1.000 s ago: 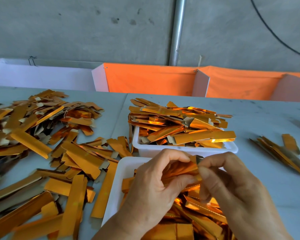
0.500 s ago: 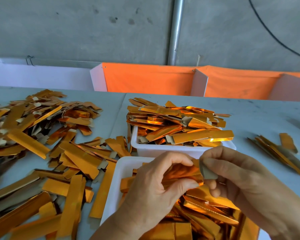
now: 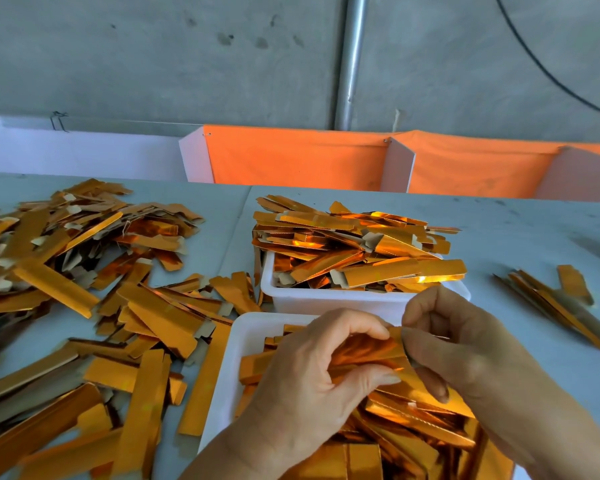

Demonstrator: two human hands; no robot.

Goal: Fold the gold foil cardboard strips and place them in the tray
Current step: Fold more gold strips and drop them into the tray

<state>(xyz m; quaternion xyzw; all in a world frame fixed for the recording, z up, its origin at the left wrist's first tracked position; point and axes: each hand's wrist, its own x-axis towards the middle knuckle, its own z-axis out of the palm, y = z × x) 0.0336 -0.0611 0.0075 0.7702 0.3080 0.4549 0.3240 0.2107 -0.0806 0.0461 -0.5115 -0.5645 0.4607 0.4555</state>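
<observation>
One gold foil strip (image 3: 364,351) is held over the near white tray (image 3: 238,344), which holds several gold strips. My left hand (image 3: 312,379) grips the strip's left part, thumb below and fingers curled over the top. My right hand (image 3: 461,344) pinches the strip's right end between curled fingers and thumb. A second white tray (image 3: 326,301) behind it is heaped with gold strips (image 3: 357,247).
A big loose pile of gold strips (image 3: 84,306) covers the grey table on the left. A small bunch of strips (image 3: 555,299) lies at the right. Orange and white dividers (image 3: 298,157) stand along the table's far edge before a concrete wall.
My right hand has shifted its hold on the strip's right end, fingers curling over it, while the left hand kept its grip. Both hands sit slightly higher over the near tray.
</observation>
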